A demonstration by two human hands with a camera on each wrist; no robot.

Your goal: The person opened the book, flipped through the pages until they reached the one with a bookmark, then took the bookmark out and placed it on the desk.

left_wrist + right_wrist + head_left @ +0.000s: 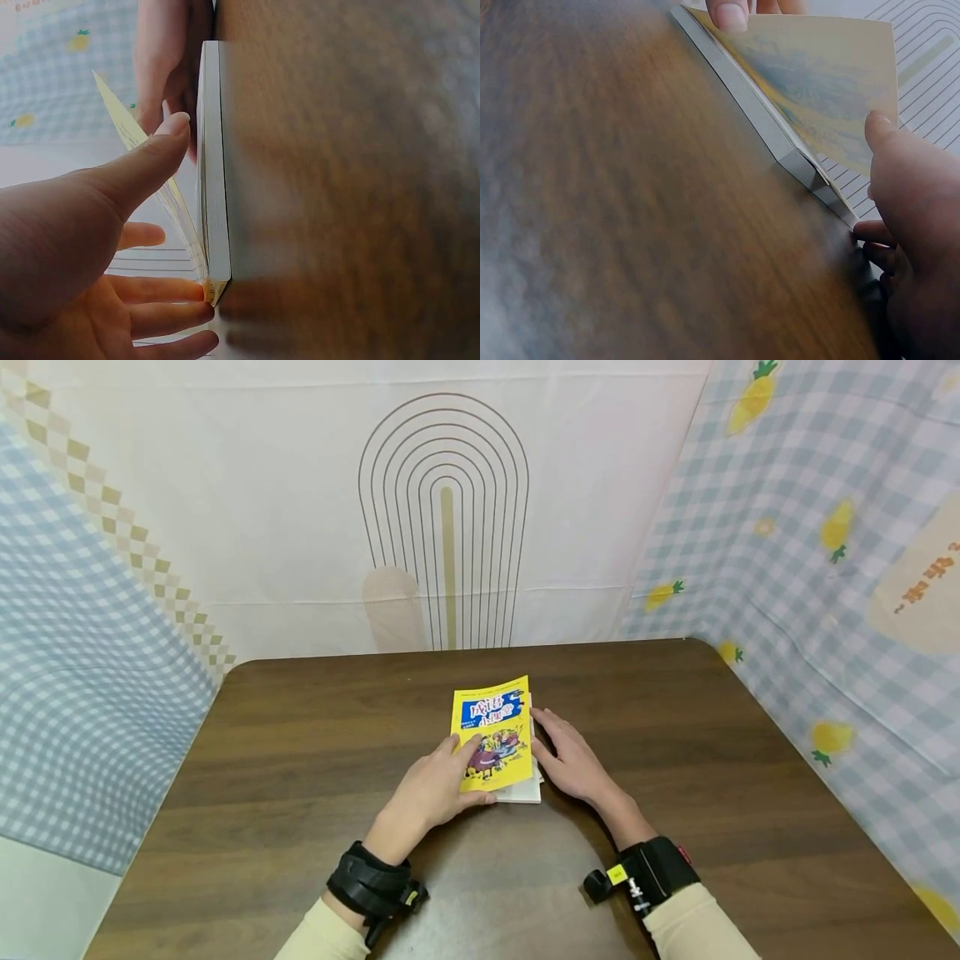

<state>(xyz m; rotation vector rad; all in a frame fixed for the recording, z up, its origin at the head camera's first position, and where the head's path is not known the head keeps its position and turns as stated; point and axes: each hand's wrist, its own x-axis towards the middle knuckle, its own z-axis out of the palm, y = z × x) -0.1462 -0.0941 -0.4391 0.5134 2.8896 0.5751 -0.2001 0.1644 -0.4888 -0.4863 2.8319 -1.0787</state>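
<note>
A book with a yellow cover [513, 764] lies on the brown table, with blue and white title lettering and a cartoon picture. Its cover stands raised at an angle from the white page block [525, 792], as both wrist views show. My left hand [427, 783] is at the spine side, its fairly straight fingers touching the spine and its thumb by the lower edge. By the opposite edge is my right hand [573, 762]. In the right wrist view, the right thumb [885, 139] meets the cover's free edge, while the other fingers are low beside the pages, partly hidden.
The wooden table [315, 735] extends around the book on every side. Behind it hangs a white cloth [285, 510] with arch lines, and blue checked cloths [787, 568] flank both sides. Each wrist wears a black strap [371, 885] with a small device.
</note>
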